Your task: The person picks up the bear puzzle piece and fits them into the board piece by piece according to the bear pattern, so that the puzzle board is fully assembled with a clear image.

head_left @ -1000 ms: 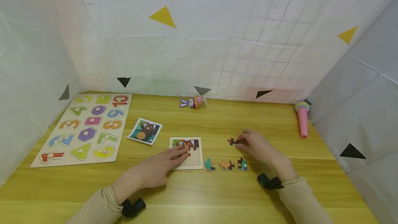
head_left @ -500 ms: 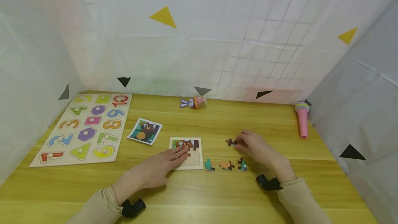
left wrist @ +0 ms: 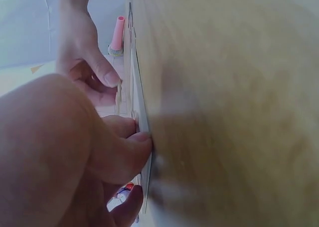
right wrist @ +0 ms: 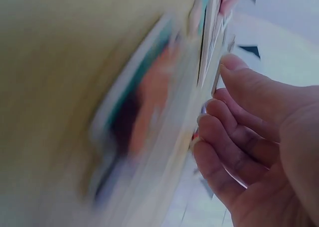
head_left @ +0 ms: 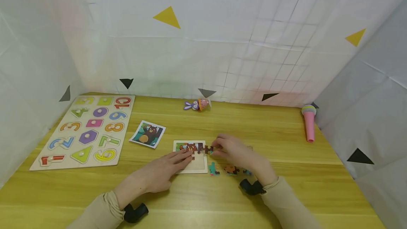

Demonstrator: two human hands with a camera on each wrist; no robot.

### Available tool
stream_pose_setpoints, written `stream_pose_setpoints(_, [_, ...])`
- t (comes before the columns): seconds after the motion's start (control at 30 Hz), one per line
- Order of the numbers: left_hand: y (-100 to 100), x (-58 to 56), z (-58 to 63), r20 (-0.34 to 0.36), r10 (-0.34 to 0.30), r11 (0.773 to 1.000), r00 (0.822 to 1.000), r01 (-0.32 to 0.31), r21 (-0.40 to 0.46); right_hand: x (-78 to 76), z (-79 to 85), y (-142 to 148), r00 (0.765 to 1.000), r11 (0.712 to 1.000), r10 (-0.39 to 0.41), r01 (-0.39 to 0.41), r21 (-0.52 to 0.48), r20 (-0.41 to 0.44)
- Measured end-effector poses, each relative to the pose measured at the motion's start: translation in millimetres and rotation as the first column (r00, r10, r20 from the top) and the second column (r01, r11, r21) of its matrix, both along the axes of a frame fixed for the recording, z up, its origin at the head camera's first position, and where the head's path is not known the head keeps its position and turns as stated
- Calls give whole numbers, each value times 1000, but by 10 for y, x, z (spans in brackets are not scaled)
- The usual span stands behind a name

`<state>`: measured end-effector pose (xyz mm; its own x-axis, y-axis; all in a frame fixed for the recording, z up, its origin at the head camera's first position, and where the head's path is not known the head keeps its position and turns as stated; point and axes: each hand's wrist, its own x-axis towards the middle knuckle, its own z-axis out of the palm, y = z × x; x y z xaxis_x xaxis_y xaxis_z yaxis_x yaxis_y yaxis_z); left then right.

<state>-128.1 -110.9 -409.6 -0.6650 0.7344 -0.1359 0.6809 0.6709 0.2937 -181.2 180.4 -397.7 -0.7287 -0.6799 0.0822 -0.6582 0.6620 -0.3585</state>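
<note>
My right hand (head_left: 240, 154) pinches a dark brown jigsaw piece (head_left: 208, 149) between thumb and fingers. The piece is at the right rim of a small square wooden puzzle board (head_left: 198, 167), seemingly held a little above it. Bear-picture pieces (head_left: 191, 146) fill the board's upper part, while bare wood shows below. Straight fingers of my left hand (head_left: 159, 172) rest on the board's left side; the left wrist view shows the thumb (left wrist: 142, 139) at its edge. Loose on the table lie a teal piece (head_left: 213, 169), an orange-brown piece (head_left: 231, 169) and another teal piece (head_left: 247, 172), partly behind my right hand.
A bear picture card (head_left: 148, 134) lies left of the board. Farther left is a large number-and-shape peg board (head_left: 122, 144). A purple rabbit toy (head_left: 195, 105) lies at the back, and a pink toy microphone (head_left: 309, 123) at the right. White sheets (head_left: 222, 27) enclose the table.
My right hand has carried the brown jigsaw piece leftward, from the table right of the board to the board's right rim. My left hand has stayed on the board.
</note>
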Motion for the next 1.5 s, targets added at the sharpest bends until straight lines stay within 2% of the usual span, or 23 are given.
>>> stream_pose_setpoints(0.23, [9,-7,0,-6,-11,1000,1000,11,-3,24,-2,-229,996,998,61,-60,-20,59])
stream_pose_setpoints(0.57, [27,-11,-30,-46,-1,1000,999,2,9,42,-62,-250,997,998,50,-48,-34,62])
stream_pose_setpoints(0.7, [34,-6,-28,-47,14,1000,999,-14,3,43,-71,-255,997,998,42,-39,-45,69])
stream_pose_setpoints(0.93, [49,-28,-28,-57,-5,1000,998,3,-24,47,-73,-259,997,997,37,-33,-63,71])
stream_pose_setpoints(1.27, [86,-44,11,-42,6,1000,999,-6,-2,37,-88,-273,998,995,42,-37,-95,57])
stream_pose_setpoints(1.5, [124,-33,40,-124,-17,1000,992,16,-10,26,-112,-287,997,993,35,-27,-116,63])
